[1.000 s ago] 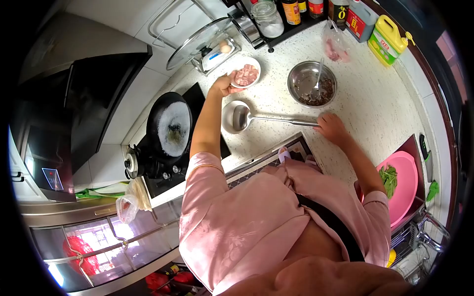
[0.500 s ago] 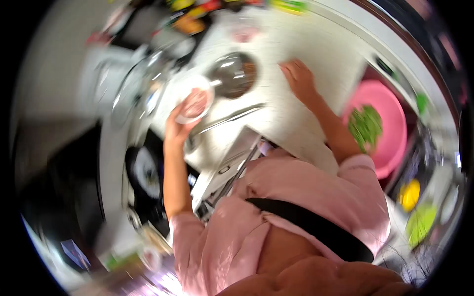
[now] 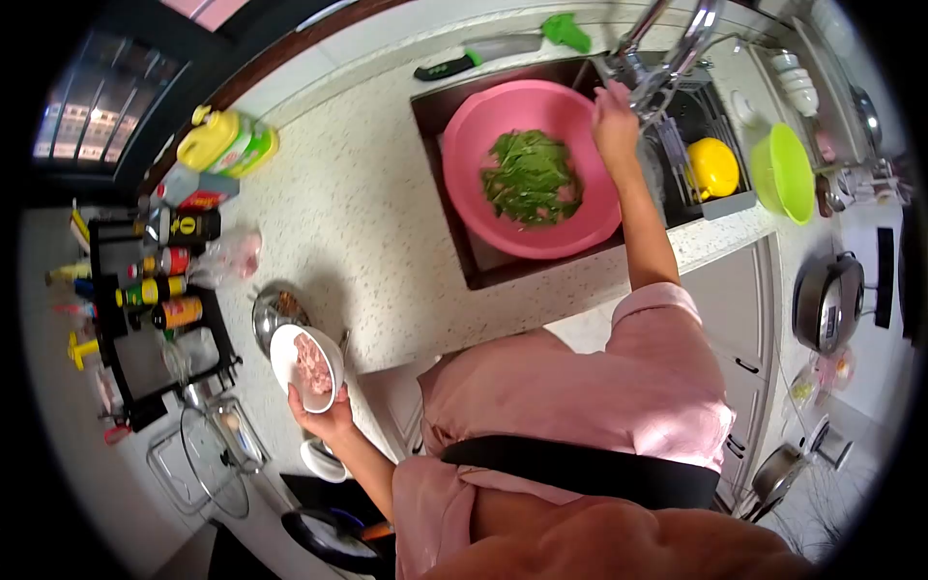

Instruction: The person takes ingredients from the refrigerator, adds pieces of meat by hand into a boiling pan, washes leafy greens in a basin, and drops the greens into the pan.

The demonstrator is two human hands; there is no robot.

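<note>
My left hand [image 3: 321,414] grips a white bowl [image 3: 282,353] from below and the side, thumb against its wall. Raw pinkish meat [image 3: 311,365] lies inside this tilted bowl. My right hand [image 3: 617,121] reaches over the sink to the chrome faucet [image 3: 633,66]. Its fingers are closed at the faucet's base, and the exact contact is partly hidden. Beneath the right wrist is the rim of a large pink basin [image 3: 464,184], set in the dark sink [image 3: 433,145]. Green leafy vegetables [image 3: 530,179] lie in the basin.
Beside the white bowl stands a metal bowl [image 3: 266,324]. A knife [image 3: 498,48] and a green cloth [image 3: 566,34] lie behind the sink. A yellow jug [image 3: 227,145] and bottles line the counter's left. At right are a lime-green basin [image 3: 785,174] and a rice cooker [image 3: 829,304]. A pan [image 3: 329,541] sits lower left.
My view has swung toward the sink. My right hand has left the countertop and now reaches the faucet. My left hand still holds the bowl of meat, beside the metal bowl.
</note>
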